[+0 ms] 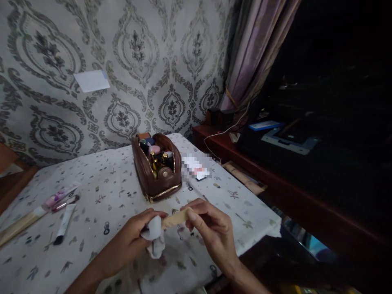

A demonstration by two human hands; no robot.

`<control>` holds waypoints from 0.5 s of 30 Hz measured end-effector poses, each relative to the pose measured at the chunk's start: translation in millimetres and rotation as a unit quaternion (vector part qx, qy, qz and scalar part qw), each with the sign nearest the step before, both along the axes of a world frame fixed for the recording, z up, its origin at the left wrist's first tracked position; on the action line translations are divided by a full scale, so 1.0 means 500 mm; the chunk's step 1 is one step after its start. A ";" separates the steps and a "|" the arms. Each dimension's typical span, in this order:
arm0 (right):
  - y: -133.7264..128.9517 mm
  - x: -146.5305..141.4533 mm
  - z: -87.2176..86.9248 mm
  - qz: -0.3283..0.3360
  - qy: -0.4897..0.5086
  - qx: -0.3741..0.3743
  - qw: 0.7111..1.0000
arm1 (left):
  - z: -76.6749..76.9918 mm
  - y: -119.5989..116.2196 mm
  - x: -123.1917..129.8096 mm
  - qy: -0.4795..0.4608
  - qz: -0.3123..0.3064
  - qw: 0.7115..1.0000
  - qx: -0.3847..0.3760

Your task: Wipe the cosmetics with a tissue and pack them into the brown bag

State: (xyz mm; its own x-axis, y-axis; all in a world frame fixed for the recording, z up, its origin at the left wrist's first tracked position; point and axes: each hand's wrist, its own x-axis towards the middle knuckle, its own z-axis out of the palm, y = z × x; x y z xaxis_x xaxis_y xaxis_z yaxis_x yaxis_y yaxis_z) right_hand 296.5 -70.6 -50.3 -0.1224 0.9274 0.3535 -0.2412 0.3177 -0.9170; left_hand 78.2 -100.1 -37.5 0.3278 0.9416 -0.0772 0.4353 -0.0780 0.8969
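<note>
Down at the lower centre of the frame, the right hand (214,228) pinches one end of a flat, beige strip (175,219) between thumb and bent fingers, closed right down on it. Over to the left hand (136,230): its fingers curl closed around one white, soft, crumpled cloth (157,241), which meets the strip's other end. The strip looks stiff and smooth, perhaps wood, though the dim light makes that hard to settle.

Just beyond the hands, mid-frame, stands one brown bag (147,179), leathery and boxy, its gold zip gaping. It blocks the tabletop behind it. Packed inside are several small bottles, at least two with shiny gold caps (165,157), crowded too tightly for a full count.

Out to the left edge, one brush (67,202) lies between two tubes, one purple-marked (58,196), the other white with a black cap (65,223). One long, pale stick (21,226) lies beside them. All rest on a printed tablecloth (101,220). Upper left, one white card (92,81) sits against patterned wallpaper (137,49); upper right, one purple curtain (254,49) hangs in folds.
</note>
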 end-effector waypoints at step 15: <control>0.001 0.009 -0.027 0.089 0.067 -0.072 0.991 | -0.022 0.021 0.005 -0.358 0.240 0.889 -0.153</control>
State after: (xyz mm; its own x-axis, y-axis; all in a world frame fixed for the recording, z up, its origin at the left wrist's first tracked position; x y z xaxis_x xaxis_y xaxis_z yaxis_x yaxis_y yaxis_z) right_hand 301.1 -70.0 -64.0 -0.2489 0.9376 0.2430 -0.4038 0.1276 -0.9059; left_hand 80.8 -89.8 -48.4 -0.0373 0.9575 -0.2861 -0.3386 0.2573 0.9051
